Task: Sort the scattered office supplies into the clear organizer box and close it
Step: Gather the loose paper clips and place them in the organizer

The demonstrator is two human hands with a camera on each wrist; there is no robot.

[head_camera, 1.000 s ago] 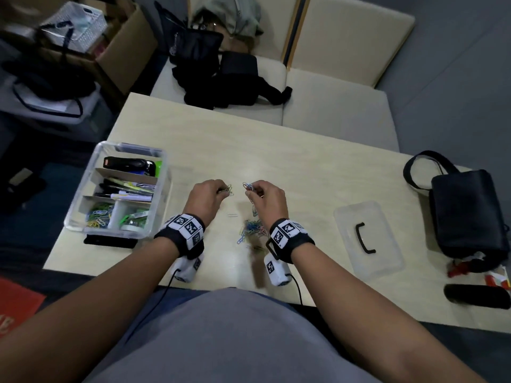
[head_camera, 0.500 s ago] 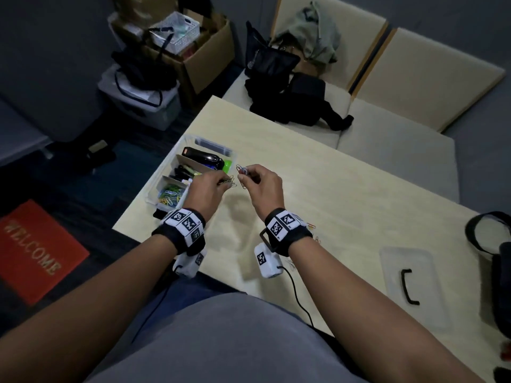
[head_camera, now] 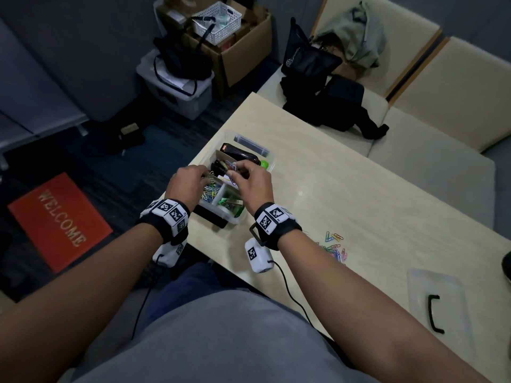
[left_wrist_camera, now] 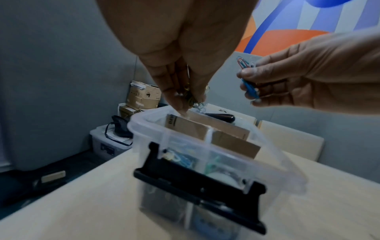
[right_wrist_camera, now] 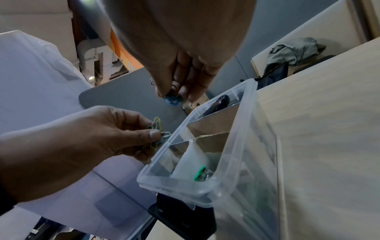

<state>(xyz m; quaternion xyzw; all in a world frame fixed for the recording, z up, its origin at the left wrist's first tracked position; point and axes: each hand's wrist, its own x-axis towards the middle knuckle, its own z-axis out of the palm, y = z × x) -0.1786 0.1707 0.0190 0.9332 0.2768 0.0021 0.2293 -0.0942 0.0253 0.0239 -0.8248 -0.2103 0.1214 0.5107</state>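
Note:
The clear organizer box [head_camera: 269,158] stands open at the table's left edge, with cardboard dividers, a black stapler [head_camera: 240,154] and coloured clips inside. Both hands hover just above it. My left hand [head_camera: 190,183] pinches a bunch of yellow and green paper clips [right_wrist_camera: 157,131] over the near left compartment. My right hand [head_camera: 249,179] pinches blue and red paper clips [left_wrist_camera: 246,76] a little to the right. More coloured paper clips [head_camera: 336,247] lie scattered on the table by my right forearm. The clear lid [head_camera: 439,299] with its black handle lies at the right.
The box's black latch [left_wrist_camera: 197,183] hangs down on the near side. A bench with black bags [head_camera: 326,100] runs along the table's far side. The floor with a red mat [head_camera: 59,219] drops off left of the table edge.
Both hands have lifted from the loose clip pile and moved left with their clips, arriving over the box. The head view has swung left with them.

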